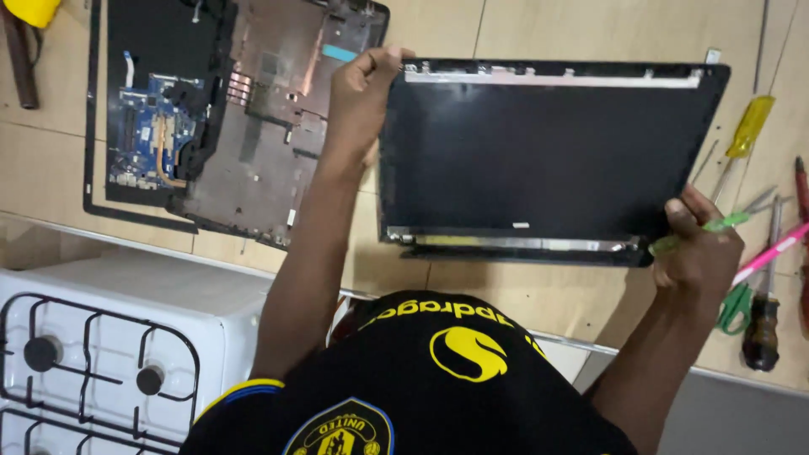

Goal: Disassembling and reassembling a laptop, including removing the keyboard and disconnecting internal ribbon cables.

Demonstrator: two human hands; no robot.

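Looks like a home repair bench — stripped laptop base point(244, 118) with exposed board, loose screen panel point(548, 152), screwdrivers point(746, 135) scattered on the table point(522, 295) — white gas stove point(101, 354) alongside.

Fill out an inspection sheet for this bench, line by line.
Surface: tan tiled worktop.
Job's things: dark laptop screen panel, held at two opposite corners.
Clutter: opened laptop base with blue circuit board; yellow-handled screwdriver, more tools at the edge.
Hands: left hand grips the far corner; right hand grips the near corner with a green tool.
Cables: nothing seen.
Surroundings: white gas hob.
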